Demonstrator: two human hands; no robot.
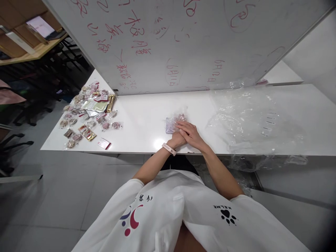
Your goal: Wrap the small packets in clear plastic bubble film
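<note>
A small clear plastic bag [180, 113] lies on the white table in front of me, with a purple packet [170, 125] and reddish pieces at it. My left hand [178, 139], with a pale band at the wrist, rests against the near side of the packet. Its fingers are mostly hidden beneath my right hand. Crossing over it, my right hand [192, 134] has its fingers stretched out and reaching onto the plastic. Whether the fingertips press or only rest on the bag, I cannot tell.
On the left of the white table [139, 119] is a pile of small wrapped packets [91, 108]. A large crumpled clear plastic sheet [249, 122] spreads on the right and hangs over the front edge. A whiteboard [162, 45] with red writing stands behind.
</note>
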